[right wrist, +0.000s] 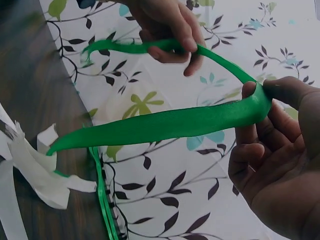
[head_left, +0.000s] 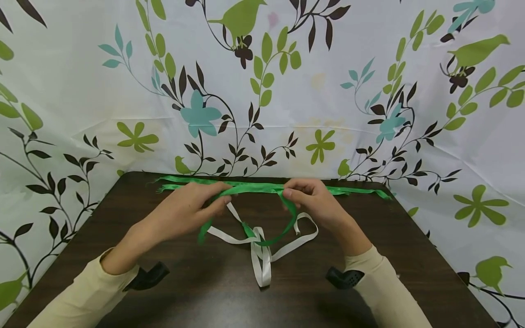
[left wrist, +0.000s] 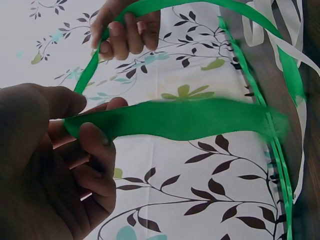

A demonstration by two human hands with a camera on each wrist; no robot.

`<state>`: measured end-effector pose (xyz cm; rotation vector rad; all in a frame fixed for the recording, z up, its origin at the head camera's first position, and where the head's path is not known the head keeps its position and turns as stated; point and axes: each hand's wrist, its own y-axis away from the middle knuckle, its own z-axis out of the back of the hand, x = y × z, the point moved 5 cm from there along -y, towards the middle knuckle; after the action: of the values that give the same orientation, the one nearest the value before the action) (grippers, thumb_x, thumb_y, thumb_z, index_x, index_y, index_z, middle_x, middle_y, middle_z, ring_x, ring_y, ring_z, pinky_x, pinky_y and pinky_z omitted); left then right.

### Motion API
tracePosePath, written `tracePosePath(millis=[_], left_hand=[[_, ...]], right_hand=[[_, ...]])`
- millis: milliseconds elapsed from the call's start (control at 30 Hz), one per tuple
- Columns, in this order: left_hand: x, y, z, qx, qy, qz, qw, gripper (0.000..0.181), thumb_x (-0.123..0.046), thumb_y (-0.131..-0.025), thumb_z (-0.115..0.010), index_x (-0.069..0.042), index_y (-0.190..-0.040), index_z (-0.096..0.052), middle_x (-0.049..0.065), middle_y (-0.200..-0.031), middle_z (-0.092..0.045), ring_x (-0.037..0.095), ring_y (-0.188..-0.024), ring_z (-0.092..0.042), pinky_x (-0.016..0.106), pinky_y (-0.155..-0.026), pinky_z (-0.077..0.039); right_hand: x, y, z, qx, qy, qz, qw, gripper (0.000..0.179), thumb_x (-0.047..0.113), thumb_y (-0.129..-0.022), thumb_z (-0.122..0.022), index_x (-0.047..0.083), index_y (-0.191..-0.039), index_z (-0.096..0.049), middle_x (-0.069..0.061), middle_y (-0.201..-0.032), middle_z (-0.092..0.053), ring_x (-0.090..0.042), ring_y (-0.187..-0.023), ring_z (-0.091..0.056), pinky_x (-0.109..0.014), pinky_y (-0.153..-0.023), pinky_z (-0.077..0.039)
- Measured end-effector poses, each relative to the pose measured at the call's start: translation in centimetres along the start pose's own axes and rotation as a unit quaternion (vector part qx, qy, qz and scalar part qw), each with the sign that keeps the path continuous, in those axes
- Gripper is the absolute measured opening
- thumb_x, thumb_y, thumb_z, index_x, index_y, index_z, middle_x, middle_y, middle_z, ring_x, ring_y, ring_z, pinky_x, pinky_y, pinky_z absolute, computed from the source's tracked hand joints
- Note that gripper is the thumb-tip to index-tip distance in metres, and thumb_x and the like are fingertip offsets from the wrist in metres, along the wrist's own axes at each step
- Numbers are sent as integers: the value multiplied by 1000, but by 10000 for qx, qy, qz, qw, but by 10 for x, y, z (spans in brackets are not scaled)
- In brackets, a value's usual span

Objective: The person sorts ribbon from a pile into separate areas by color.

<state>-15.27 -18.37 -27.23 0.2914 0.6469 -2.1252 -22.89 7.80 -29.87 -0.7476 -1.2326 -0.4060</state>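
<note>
A green ribbon (head_left: 256, 187) is stretched between my two hands above the table. My left hand (head_left: 180, 207) pinches it between thumb and fingers, and its loose end (left wrist: 190, 120) hangs past the fingers. My right hand (head_left: 313, 200) pinches the same ribbon with thumb and forefinger. From there the ribbon (right wrist: 160, 124) curves down in a loop to a white ribbon (head_left: 262, 264) on the table, where the two are looped together. One white strand (head_left: 297, 246) curls out to the right and another to the left.
More green ribbons (head_left: 361, 190) lie along the far edge of the dark wooden table (head_left: 197, 282). Behind the table hangs a white cloth (head_left: 287, 136) printed with leaves, flowers and birds. Black wrist devices (head_left: 147, 276) sit at both sleeves.
</note>
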Motion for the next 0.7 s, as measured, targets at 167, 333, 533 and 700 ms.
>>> tracePosePath(millis=[167,333,533,700], left_hand=[[3,1,2,111,286,54,9995,24,-36,-111,-44,-27,-110,-66,-19,-76,-60,3,-63,-55,34,-67,-49],[8,1,10,107,548,129,9984,24,-33,-111,-46,-30,-99,-68,-16,-77,-63,7,-60,-50,33,-62,-45],[15,2,17,272,1045,184,9940,31,-29,-110,-49,-27,-84,-66,-15,-82,-69,10,-62,-52,32,-60,-44],[24,4,23,284,1285,325,9908,29,-26,-109,-52,-25,-85,-68,-10,-84,-69,11,-80,-61,33,-68,-47]], right_hand=[[-3,0,9,-55,133,-114,9998,16,13,-104,-60,-1,-102,-68,-12,-77,-60,-23,-65,-48,-34,-60,-44],[1,3,17,-77,633,-133,9979,13,14,-102,-64,3,-103,-70,-16,-78,-61,-24,-65,-51,-34,-58,-45],[9,7,25,110,1013,-32,9948,9,10,-101,-65,3,-104,-70,-18,-78,-61,-32,-65,-52,-38,-59,-46],[14,11,35,217,1092,-17,9938,7,5,-100,-65,2,-103,-70,-21,-79,-61,-35,-65,-54,-40,-58,-49]])
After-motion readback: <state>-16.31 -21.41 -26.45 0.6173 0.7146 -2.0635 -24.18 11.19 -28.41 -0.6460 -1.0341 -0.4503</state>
